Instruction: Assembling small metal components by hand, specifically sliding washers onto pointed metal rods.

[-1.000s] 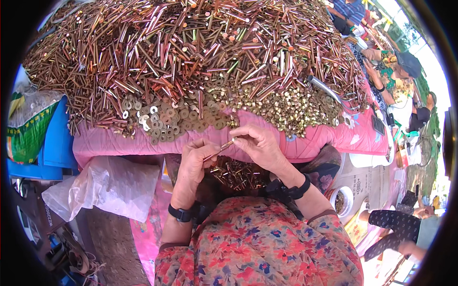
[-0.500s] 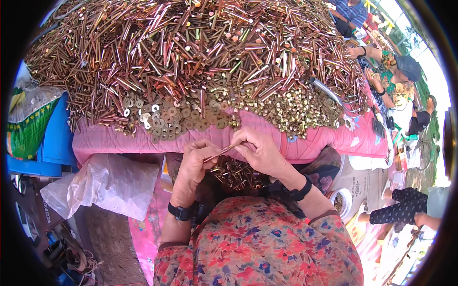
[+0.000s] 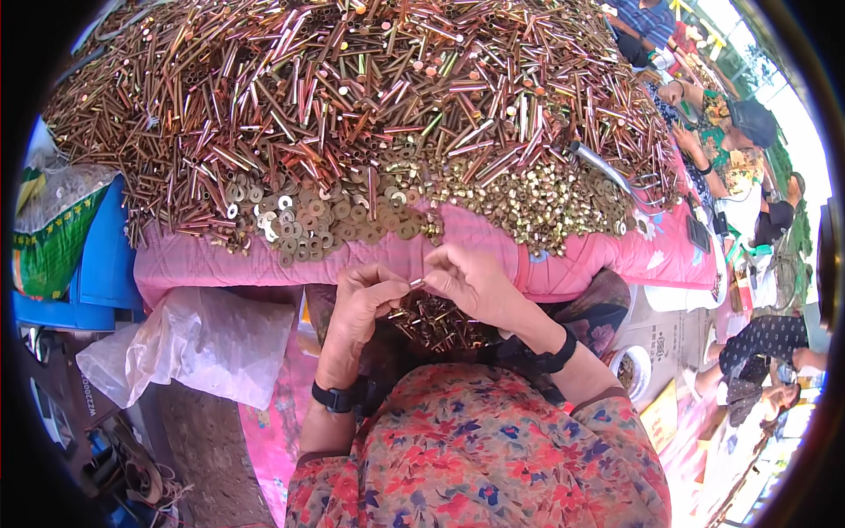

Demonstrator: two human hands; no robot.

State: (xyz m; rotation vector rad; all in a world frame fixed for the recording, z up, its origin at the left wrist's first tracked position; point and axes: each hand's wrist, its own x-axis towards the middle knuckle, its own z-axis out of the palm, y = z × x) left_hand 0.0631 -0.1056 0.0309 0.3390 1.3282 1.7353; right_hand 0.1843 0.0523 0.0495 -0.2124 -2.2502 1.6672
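Observation:
My left hand (image 3: 363, 299) pinches a slim copper-coloured bolt (image 3: 416, 283) between thumb and forefinger, just in front of the pink quilted cover. Most of the bolt is hidden by my fingers. The thumb and fingertips of my right hand (image 3: 469, 280) close at its other end; whether a small part sits between them I cannot make out. Beyond my hands lie flat metal washers (image 3: 312, 220) and a heap of small brassy nuts (image 3: 519, 198). Behind them rises a large pile of copper-coloured metal tubes (image 3: 352, 97). More metal pieces (image 3: 436, 324) lie below my hands, at my lap.
The pink quilted cover (image 3: 202, 264) edges the worktop. At left are a blue bin (image 3: 101, 255) and a clear plastic bag (image 3: 198, 343). A curved metal handle (image 3: 601, 165) rests on the pile's right side. A white bucket (image 3: 629, 370) stands at right. Other people (image 3: 748, 132) sit along the right.
The bolt shows less between my hands than before and is more covered by my fingers. My right fingertips have shifted slightly. At right, other people have moved.

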